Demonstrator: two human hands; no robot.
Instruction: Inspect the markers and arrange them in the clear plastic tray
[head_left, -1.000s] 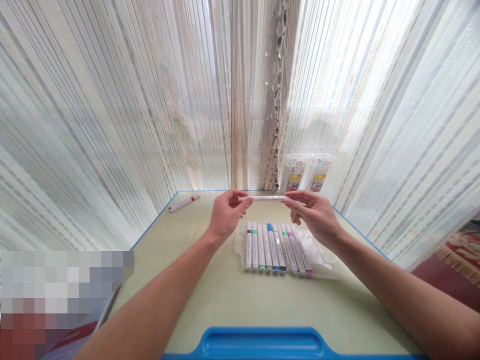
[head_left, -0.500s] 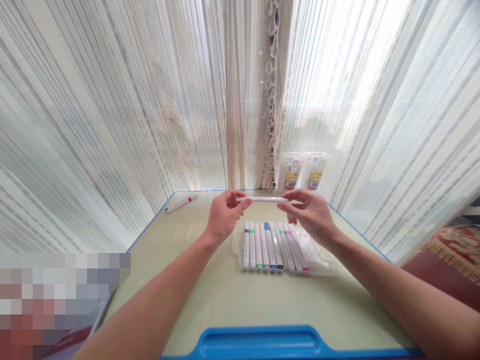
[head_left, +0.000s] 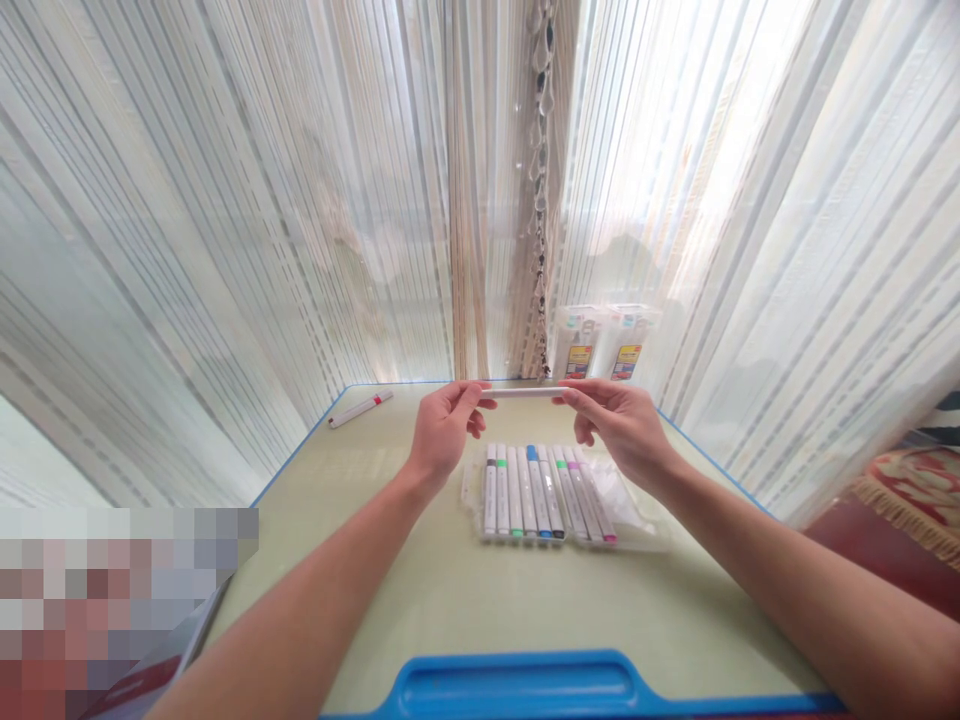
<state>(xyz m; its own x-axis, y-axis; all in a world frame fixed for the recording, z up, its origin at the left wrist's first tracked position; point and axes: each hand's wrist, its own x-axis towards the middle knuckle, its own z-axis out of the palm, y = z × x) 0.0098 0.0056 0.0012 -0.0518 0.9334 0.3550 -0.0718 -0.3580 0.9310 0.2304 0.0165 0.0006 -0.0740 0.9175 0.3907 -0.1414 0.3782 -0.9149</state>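
Note:
A white marker [head_left: 523,393] is held level above the table's far part, one end in each hand. My left hand [head_left: 442,425] pinches its left end between thumb and fingers. At the other end, my right hand [head_left: 619,418] grips it the same way; both tips are hidden by fingers. Below and nearer to me lies a clear plastic case [head_left: 652,530] with several white markers [head_left: 517,490] side by side in it, banded in green, blue, black and pink. Apart from these, a marker with a red band [head_left: 361,409] rests at the far left of the table.
The pale green table [head_left: 435,610] has a blue edge and a moulded blue tray [head_left: 517,685] at its near side. Two clear packages with yellow labels [head_left: 604,345] stand at the far edge. Striped sheer curtains [head_left: 225,200] hang behind.
The held marker has risen slightly, and the fingers of both hands have shifted on it, with the right fingers now covering its green end. The other markers stay in place.

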